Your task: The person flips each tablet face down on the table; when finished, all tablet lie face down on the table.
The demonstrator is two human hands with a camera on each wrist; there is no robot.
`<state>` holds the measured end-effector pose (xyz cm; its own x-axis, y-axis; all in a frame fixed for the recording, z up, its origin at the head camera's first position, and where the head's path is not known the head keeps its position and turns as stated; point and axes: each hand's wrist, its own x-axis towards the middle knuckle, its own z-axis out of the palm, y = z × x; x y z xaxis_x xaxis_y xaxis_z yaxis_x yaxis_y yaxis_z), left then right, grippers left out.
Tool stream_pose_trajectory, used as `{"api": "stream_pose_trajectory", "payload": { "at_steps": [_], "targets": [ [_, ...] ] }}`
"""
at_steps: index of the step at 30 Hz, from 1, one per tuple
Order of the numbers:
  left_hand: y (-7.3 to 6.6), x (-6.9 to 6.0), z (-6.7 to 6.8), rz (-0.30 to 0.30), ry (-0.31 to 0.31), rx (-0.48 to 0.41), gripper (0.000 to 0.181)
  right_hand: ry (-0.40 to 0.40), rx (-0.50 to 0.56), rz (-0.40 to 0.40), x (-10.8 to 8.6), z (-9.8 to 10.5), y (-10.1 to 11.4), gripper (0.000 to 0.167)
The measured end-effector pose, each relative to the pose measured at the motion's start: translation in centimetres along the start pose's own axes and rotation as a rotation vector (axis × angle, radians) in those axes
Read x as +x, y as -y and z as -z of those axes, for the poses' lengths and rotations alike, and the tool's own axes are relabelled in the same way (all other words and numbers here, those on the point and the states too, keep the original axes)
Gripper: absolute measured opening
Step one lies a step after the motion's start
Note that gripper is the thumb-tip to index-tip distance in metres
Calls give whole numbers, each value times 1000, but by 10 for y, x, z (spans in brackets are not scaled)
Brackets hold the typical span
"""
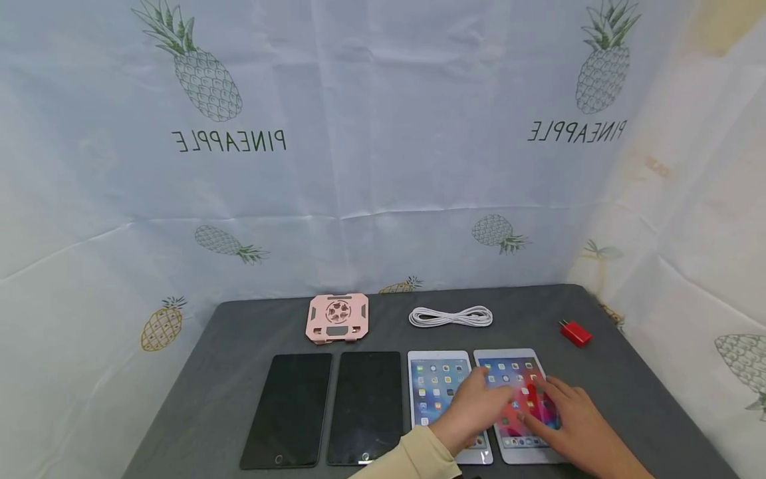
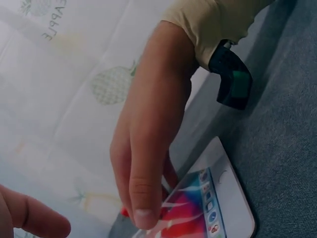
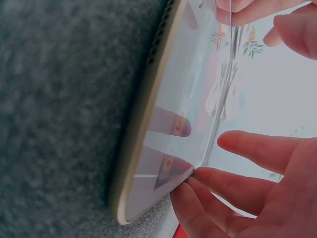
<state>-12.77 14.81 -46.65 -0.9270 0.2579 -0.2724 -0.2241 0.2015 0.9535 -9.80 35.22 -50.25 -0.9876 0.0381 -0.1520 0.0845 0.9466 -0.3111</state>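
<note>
Two white-framed tablets lie lit on the dark tabletop. My left hand (image 1: 477, 407) reaches across the nearer-middle white tablet (image 1: 439, 372) to the rightmost white tablet (image 1: 526, 454), its fingers and thumb spread around that tablet's left side. On the other side is my right hand (image 1: 568, 418), fingertips touching the right edge in the right wrist view, thumb raised over the screen. Neither hand curls round anything. The left wrist view shows the right hand (image 2: 148, 129) over the red-and-blue screen; only one digit of my left hand (image 2: 42, 218) appears there.
Two black tablets, one at far left (image 1: 287, 409) and one beside it (image 1: 366, 406), lie screen up. Behind them are a pink square case-like item (image 1: 338, 318), a coiled white cable (image 1: 450, 317) and a red plug charger (image 1: 576, 333). Pineapple-print cloth (image 1: 383, 166) hangs behind.
</note>
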Motion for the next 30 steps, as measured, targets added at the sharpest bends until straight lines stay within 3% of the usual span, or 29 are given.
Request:
{"api": "stream_pose_trajectory", "payload": {
  "at_steps": [11,19,26,30],
  "targets": [
    [2,5,1,-3,-57,-112,66,-23,-5,14,1,0,3,96],
    [5,9,1,25,-71,-246,70,19,36,-28,2,1,4,98],
    [3,9,5,13,-74,-241,69,38,54,-24,4,1,8,96],
    [1,9,6,28,-63,-283,69,45,52,-30,3,1,9,96]
  ]
}}
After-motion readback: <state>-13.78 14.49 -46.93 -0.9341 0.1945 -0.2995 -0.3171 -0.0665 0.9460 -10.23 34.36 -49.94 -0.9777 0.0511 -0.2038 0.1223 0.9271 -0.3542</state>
